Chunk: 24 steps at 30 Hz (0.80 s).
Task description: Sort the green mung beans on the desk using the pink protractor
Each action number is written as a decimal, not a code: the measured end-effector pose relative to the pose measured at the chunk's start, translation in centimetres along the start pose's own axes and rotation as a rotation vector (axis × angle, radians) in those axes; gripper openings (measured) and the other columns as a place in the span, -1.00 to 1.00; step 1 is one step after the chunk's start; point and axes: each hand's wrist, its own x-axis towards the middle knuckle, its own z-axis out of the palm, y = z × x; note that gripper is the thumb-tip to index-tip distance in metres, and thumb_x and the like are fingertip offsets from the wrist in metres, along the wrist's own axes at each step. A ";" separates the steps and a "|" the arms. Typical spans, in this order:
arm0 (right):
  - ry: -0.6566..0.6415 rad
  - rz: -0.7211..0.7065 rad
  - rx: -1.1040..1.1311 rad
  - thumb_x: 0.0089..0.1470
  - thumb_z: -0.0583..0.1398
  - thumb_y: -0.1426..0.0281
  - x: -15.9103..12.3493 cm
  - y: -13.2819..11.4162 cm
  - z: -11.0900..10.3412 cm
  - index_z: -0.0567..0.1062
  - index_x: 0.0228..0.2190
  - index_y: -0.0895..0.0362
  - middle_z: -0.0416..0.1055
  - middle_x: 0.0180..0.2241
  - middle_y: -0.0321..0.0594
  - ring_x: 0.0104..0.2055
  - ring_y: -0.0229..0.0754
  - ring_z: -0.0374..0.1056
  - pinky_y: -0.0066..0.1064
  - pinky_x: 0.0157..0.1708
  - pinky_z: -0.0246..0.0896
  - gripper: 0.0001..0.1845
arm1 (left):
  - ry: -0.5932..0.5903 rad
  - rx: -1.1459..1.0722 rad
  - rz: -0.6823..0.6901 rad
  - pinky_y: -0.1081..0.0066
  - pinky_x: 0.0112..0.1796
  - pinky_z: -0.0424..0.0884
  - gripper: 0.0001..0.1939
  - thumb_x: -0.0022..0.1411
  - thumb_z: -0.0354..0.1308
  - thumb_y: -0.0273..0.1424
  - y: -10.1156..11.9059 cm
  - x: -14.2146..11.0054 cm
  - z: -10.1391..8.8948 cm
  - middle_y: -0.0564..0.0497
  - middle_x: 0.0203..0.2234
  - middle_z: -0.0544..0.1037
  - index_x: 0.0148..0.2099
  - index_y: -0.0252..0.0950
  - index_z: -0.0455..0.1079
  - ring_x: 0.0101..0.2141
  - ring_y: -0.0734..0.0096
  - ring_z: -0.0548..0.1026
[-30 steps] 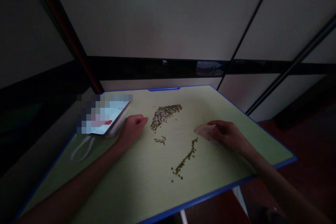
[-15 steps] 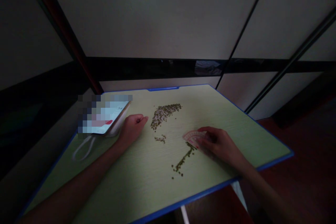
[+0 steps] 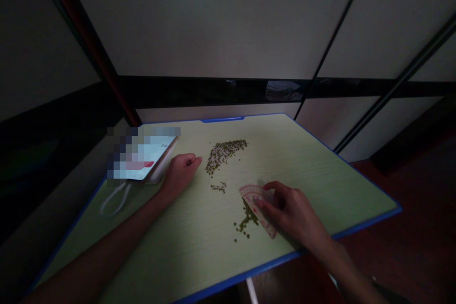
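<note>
My right hand (image 3: 290, 206) pinches a clear protractor (image 3: 251, 192) with reddish markings. Its straight edge lies along a small heap of greenish beans (image 3: 248, 212), with a few beans scattered just in front. My left hand (image 3: 181, 171) rests on the table as a loose fist, thumb pointing right; whether anything is inside its curled fingers is hidden. A larger spread of beans (image 3: 223, 154) lies to the right of that fist. Between the two groups is a little cluster of beans (image 3: 219, 187).
At the left of the pale table (image 3: 171, 251), which has a blue rim, a phone (image 3: 147, 154) with a lit screen leans on a white object (image 3: 156, 173) with a strap loop (image 3: 114, 202). A pale cabinet (image 3: 213, 23) stands behind.
My right hand has moved left and nearer with the protractor, turning it. The long line of beans is now squeezed into a shorter heap. The left hand has stayed put.
</note>
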 end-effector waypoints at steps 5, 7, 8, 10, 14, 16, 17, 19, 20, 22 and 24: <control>0.012 0.004 -0.029 -0.07 0.10 0.25 -0.5 -0.5 0.5 0.42 -0.29 0.17 0.32 -0.67 -0.28 -0.63 -0.23 0.20 -0.47 -0.60 -0.10 -0.69 | 0.003 0.003 -0.001 0.48 -0.58 -0.03 -0.65 -0.01 -0.07 -0.26 0.0 0.1 0.1 0.18 -0.75 -0.03 -0.69 -0.25 -0.09 -0.65 0.57 0.03; 0.004 0.005 -0.030 -0.07 0.11 0.25 -0.7 -0.6 0.7 0.41 -0.29 0.16 0.32 -0.68 -0.28 -0.63 -0.23 0.21 -0.47 -0.61 -0.10 -0.70 | 0.011 0.006 0.006 0.47 -0.58 -0.03 -0.65 -0.01 -0.07 -0.26 0.0 0.1 0.1 0.18 -0.75 -0.03 -0.69 -0.25 -0.10 -0.65 0.57 0.03; 0.001 0.004 -0.032 -0.07 0.11 0.25 -0.7 -0.7 0.8 0.41 -0.29 0.16 0.32 -0.68 -0.28 -0.63 -0.23 0.21 -0.48 -0.61 -0.11 -0.70 | 0.012 0.005 0.012 0.47 -0.58 -0.03 -0.65 -0.01 -0.07 -0.26 0.0 0.1 0.0 0.18 -0.75 -0.03 -0.69 -0.25 -0.10 -0.65 0.57 0.03; -0.003 -0.002 -0.035 -0.06 0.10 0.25 -0.8 -0.9 0.9 0.41 -0.29 0.16 0.32 -0.69 -0.28 -0.64 -0.24 0.20 -0.48 -0.62 -0.12 -0.70 | 0.008 0.003 0.020 0.47 -0.57 -0.03 -0.65 -0.01 -0.08 -0.26 0.1 0.0 0.0 0.18 -0.75 -0.03 -0.69 -0.25 -0.10 -0.65 0.57 0.03; -0.005 -0.010 -0.045 -0.07 0.10 0.24 -0.9 -1.2 1.1 0.41 -0.30 0.16 0.31 -0.69 -0.28 -0.65 -0.23 0.19 -0.47 -0.62 -0.14 -0.69 | 0.005 -0.001 0.024 0.47 -0.57 -0.02 -0.65 -0.01 -0.08 -0.27 0.2 -0.1 0.0 0.17 -0.75 -0.02 -0.70 -0.24 -0.10 -0.65 0.56 0.04; -0.012 -0.010 -0.049 -0.07 0.10 0.23 -1.0 -1.4 1.2 0.41 -0.29 0.17 0.31 -0.69 -0.27 -0.65 -0.23 0.19 -0.47 -0.62 -0.14 -0.68 | 0.006 -0.007 0.026 0.47 -0.57 -0.02 -0.65 -0.01 -0.08 -0.26 0.2 -0.1 0.0 0.17 -0.75 -0.03 -0.70 -0.24 -0.11 -0.65 0.56 0.03; -0.015 -0.016 -0.050 -0.06 0.10 0.23 -1.0 -1.5 1.3 0.41 -0.29 0.17 0.31 -0.69 -0.27 -0.65 -0.23 0.19 -0.47 -0.62 -0.13 -0.68 | 0.007 -0.009 0.027 0.47 -0.57 -0.02 -0.65 -0.01 -0.08 -0.27 0.2 -0.1 0.0 0.17 -0.75 -0.03 -0.70 -0.24 -0.11 -0.65 0.56 0.03; -0.015 -0.026 -0.052 -0.06 0.10 0.23 -1.1 -1.6 1.4 0.41 -0.29 0.17 0.33 -0.67 -0.25 -0.64 -0.23 0.20 -0.47 -0.62 -0.12 -0.68 | 0.009 -0.007 0.025 0.46 -0.58 -0.03 -0.65 -0.01 -0.08 -0.27 0.2 -0.1 0.0 0.17 -0.75 -0.04 -0.70 -0.24 -0.12 -0.65 0.56 0.03; -0.013 -0.028 -0.057 -0.06 0.10 0.23 -1.2 -1.7 1.4 0.41 -0.29 0.18 0.33 -0.67 -0.25 -0.64 -0.24 0.20 -0.47 -0.62 -0.12 -0.68 | 0.008 -0.006 0.022 0.46 -0.58 -0.03 -0.65 -0.01 -0.08 -0.27 0.2 -0.1 0.0 0.17 -0.75 -0.03 -0.69 -0.24 -0.12 -0.65 0.56 0.03; -0.006 -0.026 -0.076 -0.06 0.10 0.23 -1.3 -1.9 1.6 0.41 -0.29 0.17 0.34 -0.65 -0.23 -0.65 -0.25 0.19 -0.47 -0.63 -0.12 -0.68 | 0.007 -0.005 0.017 0.46 -0.58 -0.03 -0.66 -0.02 -0.08 -0.26 0.2 -0.1 0.0 0.17 -0.75 -0.03 -0.69 -0.24 -0.11 -0.65 0.56 0.04; 0.000 -0.030 -0.095 -0.06 0.10 0.23 -1.3 -2.0 1.7 0.42 -0.29 0.17 0.35 -0.65 -0.22 -0.66 -0.26 0.18 -0.47 -0.64 -0.13 -0.68 | 0.007 -0.007 0.019 0.46 -0.58 -0.03 -0.66 -0.02 -0.08 -0.26 0.2 0.0 0.0 0.17 -0.75 -0.02 -0.70 -0.24 -0.10 -0.65 0.56 0.04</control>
